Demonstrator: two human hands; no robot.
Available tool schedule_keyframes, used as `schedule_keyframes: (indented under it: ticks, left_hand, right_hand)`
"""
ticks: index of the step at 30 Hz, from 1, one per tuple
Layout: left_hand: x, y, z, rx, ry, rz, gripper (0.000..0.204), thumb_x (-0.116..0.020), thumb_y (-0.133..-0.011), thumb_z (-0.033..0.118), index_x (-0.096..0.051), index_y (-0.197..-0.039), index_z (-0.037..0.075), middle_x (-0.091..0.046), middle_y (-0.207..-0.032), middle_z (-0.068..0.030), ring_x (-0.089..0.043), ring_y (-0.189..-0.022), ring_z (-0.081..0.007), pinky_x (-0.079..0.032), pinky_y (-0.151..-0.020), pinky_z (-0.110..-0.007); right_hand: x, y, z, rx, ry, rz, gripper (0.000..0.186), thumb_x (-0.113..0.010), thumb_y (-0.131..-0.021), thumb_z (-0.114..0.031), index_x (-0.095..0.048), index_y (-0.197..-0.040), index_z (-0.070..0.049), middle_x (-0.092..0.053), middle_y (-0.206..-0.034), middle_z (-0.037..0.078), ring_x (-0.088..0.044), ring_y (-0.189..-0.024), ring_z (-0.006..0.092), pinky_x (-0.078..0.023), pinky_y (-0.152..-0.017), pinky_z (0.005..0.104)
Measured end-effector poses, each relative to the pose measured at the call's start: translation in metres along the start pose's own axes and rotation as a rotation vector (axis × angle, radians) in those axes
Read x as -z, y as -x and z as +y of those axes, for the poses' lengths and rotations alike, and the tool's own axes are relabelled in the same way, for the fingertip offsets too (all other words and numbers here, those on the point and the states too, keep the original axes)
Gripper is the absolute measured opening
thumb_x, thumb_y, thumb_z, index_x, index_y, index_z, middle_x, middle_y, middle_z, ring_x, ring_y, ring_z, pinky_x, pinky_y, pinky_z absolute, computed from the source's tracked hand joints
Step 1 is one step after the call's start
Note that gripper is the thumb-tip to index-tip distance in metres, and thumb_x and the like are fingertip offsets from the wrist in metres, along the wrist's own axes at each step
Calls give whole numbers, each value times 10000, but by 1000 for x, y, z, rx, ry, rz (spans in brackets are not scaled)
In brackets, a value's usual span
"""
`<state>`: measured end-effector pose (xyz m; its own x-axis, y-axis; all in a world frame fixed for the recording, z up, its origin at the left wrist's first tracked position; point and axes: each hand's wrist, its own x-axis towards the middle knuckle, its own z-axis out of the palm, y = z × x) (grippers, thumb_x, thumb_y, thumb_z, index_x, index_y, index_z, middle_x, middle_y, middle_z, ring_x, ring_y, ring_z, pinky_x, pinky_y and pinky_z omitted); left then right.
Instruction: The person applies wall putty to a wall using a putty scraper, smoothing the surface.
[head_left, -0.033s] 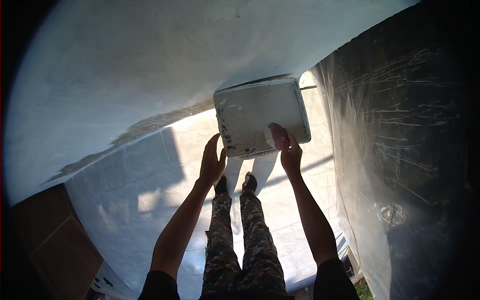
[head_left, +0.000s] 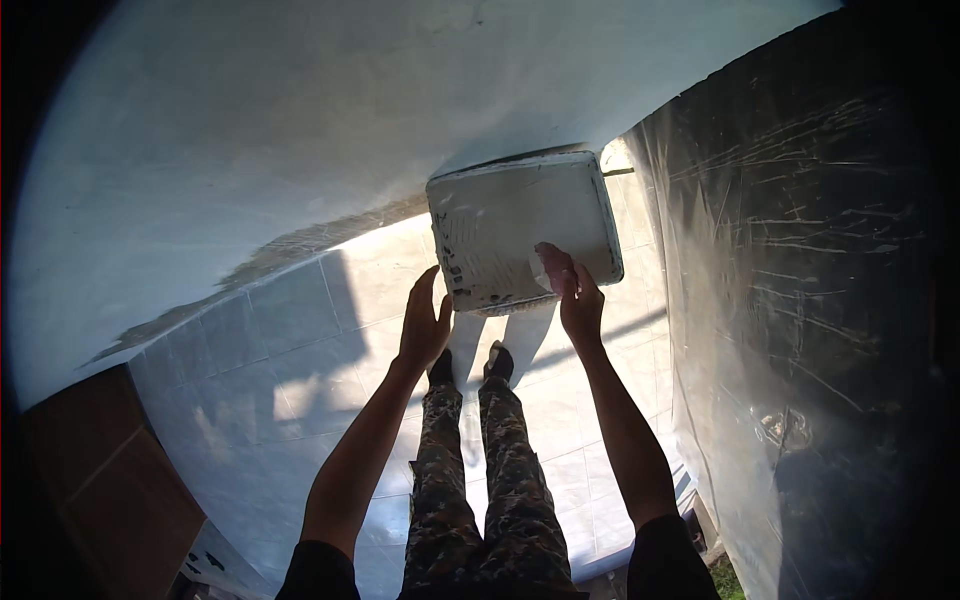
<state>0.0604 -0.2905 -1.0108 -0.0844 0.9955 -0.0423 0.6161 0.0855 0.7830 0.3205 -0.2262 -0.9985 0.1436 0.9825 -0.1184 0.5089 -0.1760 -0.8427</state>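
A paint tray (head_left: pixel 535 200), rectangular and coated in whitish paint, is right in front of me beside the pale wall. Ridges and dark bare patches show along its left and near parts. My left hand (head_left: pixel 426 322) grips the tray's near left corner, thumb and fingers on either side of it. Over the near right part of the tray, my right hand (head_left: pixel 583 312) pinches a pinkish-red piece (head_left: pixel 556 266) with white paint on its left side. What that piece is cannot be made out. My right fingers are close to the tray's near rim; whether they touch it is unclear.
The pale wall (head_left: pixel 300 130) fills the upper left, its lower edge darker and rough. Clear plastic sheeting (head_left: pixel 740 300) hangs at the right. Below lies the sunlit tiled floor (head_left: pixel 300 350), where my feet stand. Brown panels (head_left: pixel 125 490) are at the lower left.
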Motion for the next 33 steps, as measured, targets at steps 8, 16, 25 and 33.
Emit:
schedule_keyframes:
  ticks: [8,16,25,33]
  left_hand:
    - [-36,15,-39,112,-16,3,596,-568,-949,148,-317,-1457,-37,-396,-1459,-256,-382,-1365,-388,-314,-1140,-461]
    - [-51,16,-44,138,12,-18,599,-558,-959,170,-311,-1465,-34,-395,-1464,-254,-382,-1370,-386,-315,-1140,-460]
    - [-55,24,-47,186,35,-7,596,-553,-967,179,-309,-1469,-30,-392,-1469,-255,-379,-1373,-389,-312,-1141,-466]
    - [-53,28,-43,192,70,10,595,-563,-962,182,-321,-1458,-42,-406,-1455,-267,-396,-1360,-394,-320,-1135,-464]
  right_hand:
    - [-22,-21,-6,354,160,-155,254,-549,-928,-50,-677,-1143,-93,-705,-1003,116,-643,-935,364,-475,-823,476]
    - [-40,-9,17,472,493,-86,275,-585,-908,-45,-700,-1127,-166,-704,-982,34,-575,-915,240,-376,-904,411]
    - [-28,5,27,592,491,-201,251,-637,-873,-45,-693,-1092,-152,-703,-986,-12,-566,-863,211,-351,-857,387]
    - [-23,-4,21,642,509,-346,199,-632,-871,-43,-689,-1040,-130,-691,-937,10,-573,-862,234,-366,-820,397]
